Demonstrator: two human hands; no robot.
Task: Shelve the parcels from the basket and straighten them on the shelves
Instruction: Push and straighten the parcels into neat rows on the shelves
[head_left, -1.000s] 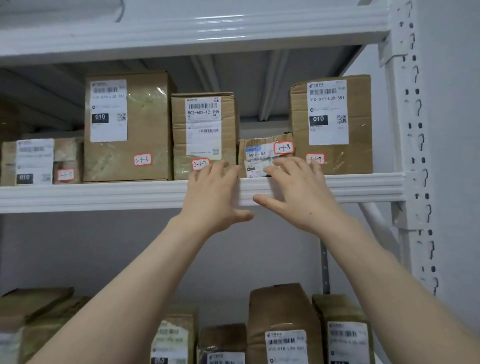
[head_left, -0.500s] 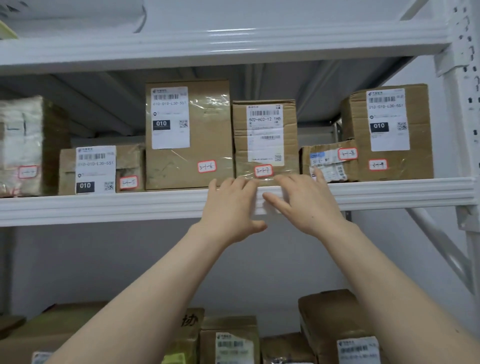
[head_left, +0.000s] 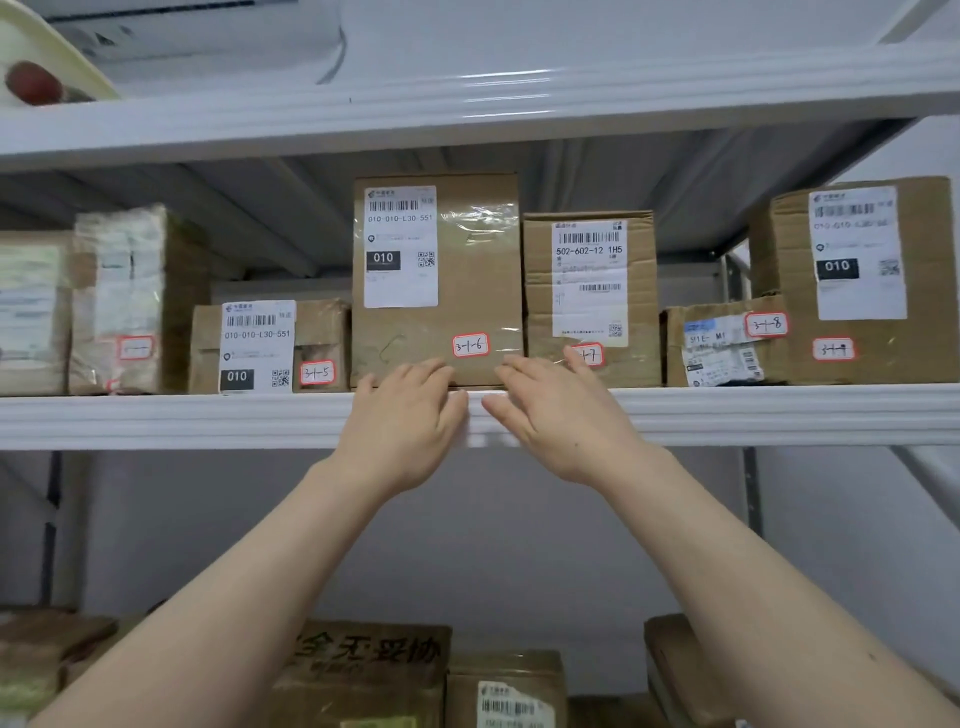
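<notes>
A row of brown cardboard parcels stands on the white shelf at head height. My left hand lies flat with straight fingers against the bottom front of the tall parcel tagged 3-1-6. My right hand is also flat, its fingertips reaching the lower edges of that parcel and of the parcel tagged 3-1-7 beside it. To the left sits the low parcel 3-1-5. To the right are the small parcel 3-1-8 and a tall box.
A taped, plastic-wrapped parcel stands at the shelf's left end. More parcels fill the shelf below my arms. The top shelf beam runs overhead, with a pale tray at the upper left.
Both hands have slid left along the shelf edge, from the fronts of parcels 3-1-7 and 3-1-8 to the front of parcel 3-1-6. My view has shifted left too.
</notes>
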